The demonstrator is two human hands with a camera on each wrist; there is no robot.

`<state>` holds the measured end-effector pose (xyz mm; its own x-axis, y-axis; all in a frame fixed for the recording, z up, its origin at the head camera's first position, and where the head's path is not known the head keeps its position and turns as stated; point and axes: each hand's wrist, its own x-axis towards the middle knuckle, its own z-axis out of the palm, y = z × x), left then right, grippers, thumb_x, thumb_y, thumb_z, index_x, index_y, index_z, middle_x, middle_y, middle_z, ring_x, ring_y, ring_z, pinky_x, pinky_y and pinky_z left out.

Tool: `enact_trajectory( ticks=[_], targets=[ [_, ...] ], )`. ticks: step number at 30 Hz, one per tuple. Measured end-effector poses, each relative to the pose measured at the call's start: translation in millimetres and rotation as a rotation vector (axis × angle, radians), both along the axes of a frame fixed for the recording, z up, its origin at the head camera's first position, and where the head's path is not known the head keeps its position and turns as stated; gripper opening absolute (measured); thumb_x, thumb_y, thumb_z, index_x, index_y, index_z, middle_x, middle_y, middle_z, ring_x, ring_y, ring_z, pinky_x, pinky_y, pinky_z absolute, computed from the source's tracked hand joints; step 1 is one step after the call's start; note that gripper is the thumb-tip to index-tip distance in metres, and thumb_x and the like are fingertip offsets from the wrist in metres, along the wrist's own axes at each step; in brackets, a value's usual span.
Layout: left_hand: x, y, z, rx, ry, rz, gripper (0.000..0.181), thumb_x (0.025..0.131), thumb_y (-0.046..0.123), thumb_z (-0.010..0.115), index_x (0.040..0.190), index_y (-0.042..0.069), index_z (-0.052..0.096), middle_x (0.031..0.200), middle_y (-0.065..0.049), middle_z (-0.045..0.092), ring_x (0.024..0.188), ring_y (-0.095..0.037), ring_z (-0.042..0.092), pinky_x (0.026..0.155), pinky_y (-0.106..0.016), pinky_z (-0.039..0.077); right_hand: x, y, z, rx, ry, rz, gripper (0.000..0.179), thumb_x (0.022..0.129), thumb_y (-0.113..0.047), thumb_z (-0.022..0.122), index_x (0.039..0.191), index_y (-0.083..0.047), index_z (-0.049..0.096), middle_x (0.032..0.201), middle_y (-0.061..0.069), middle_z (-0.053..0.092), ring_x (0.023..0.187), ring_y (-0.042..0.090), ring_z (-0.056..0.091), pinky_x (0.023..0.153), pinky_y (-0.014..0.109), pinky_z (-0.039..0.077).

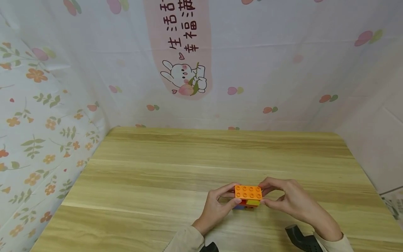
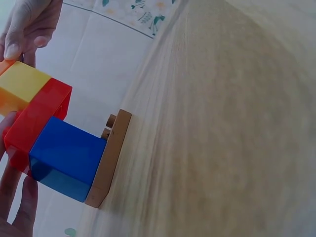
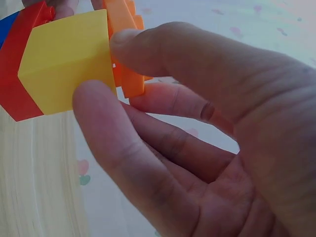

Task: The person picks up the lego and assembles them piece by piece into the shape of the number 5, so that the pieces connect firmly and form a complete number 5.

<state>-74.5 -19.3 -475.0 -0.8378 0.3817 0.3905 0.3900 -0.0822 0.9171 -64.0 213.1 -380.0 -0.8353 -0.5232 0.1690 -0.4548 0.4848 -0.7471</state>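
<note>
A stack of toy building bricks stands on the table in front of me. On top lies a flat orange brick (image 1: 248, 192) with studs facing up. Under it come a yellow brick (image 3: 64, 64), a long red brick (image 2: 42, 118), a blue brick (image 2: 69, 153) and a flat brown base brick (image 2: 111, 160). My left hand (image 1: 217, 206) grips the stack's left side, its fingers around the red brick. With thumb and finger, my right hand (image 1: 292, 197) pinches the orange brick's right end; another fingertip touches the yellow brick. A narrow gap shows between orange and yellow.
The wood-grain table (image 1: 151, 175) spreads around the stack. A printed cloth (image 1: 267, 70) hangs behind its far edge, and a flowered cloth (image 1: 47, 140) hangs on the left. Black wrist gear (image 1: 303, 239) sits by the right sleeve.
</note>
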Motion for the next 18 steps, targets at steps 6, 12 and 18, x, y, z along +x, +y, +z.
enact_trajectory(
  ticks=[6,12,18],
  targets=[
    [-1.2,0.4,-6.1,0.013,0.043,0.01,0.037,0.088,0.009,0.064,0.122,-0.002,0.057,0.111,-0.01,0.065,0.089,-0.015,0.066,0.092,-0.036,0.044,-0.1,-2,-0.7,0.026,0.064,0.0,0.023,0.08,-0.012,0.074,0.1,-0.013,0.063,0.089,-0.006,0.066,0.08,0.012,0.064,0.057,0.025,0.053],
    [4.7,-1.5,14.5,0.012,-0.027,0.008,0.036,0.087,0.004,0.065,0.12,-0.007,0.057,0.111,-0.015,0.064,0.089,-0.015,0.065,0.092,-0.035,0.044,-0.7,-2,-2.5,0.009,0.061,0.009,0.024,0.079,-0.011,0.075,0.1,-0.013,0.063,0.089,-0.005,0.066,0.081,0.011,0.063,0.058,0.025,0.053],
    [8.1,-2.2,28.6,0.011,-0.024,0.015,0.035,0.085,-0.002,0.065,0.118,-0.008,0.058,0.106,-0.019,0.065,0.089,-0.015,0.065,0.092,-0.036,0.044,-0.8,-2,-2.8,-0.008,0.046,0.004,0.024,0.078,-0.009,0.075,0.099,-0.012,0.064,0.089,-0.003,0.066,0.081,0.012,0.063,0.054,0.023,0.052]
  ],
)
